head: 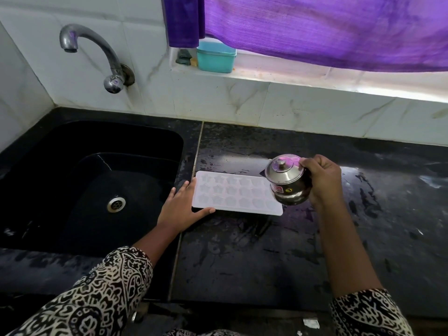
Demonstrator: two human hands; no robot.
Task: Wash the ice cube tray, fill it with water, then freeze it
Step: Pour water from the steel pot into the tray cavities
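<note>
**While ice cube tray (232, 195) lies flat, steel pot (288, 183) hangs tilted above it**

Tray rests on the counter (242, 251) between both grips. Fingers straight and spread, the left grip (180, 204) touches its left end. Curled round the lidded pot, the right grip (322, 180) holds it over the tray's right end.

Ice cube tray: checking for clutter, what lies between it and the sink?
Head view: the left hand, touching the ice cube tray at its edge nearest the sink.
</note>
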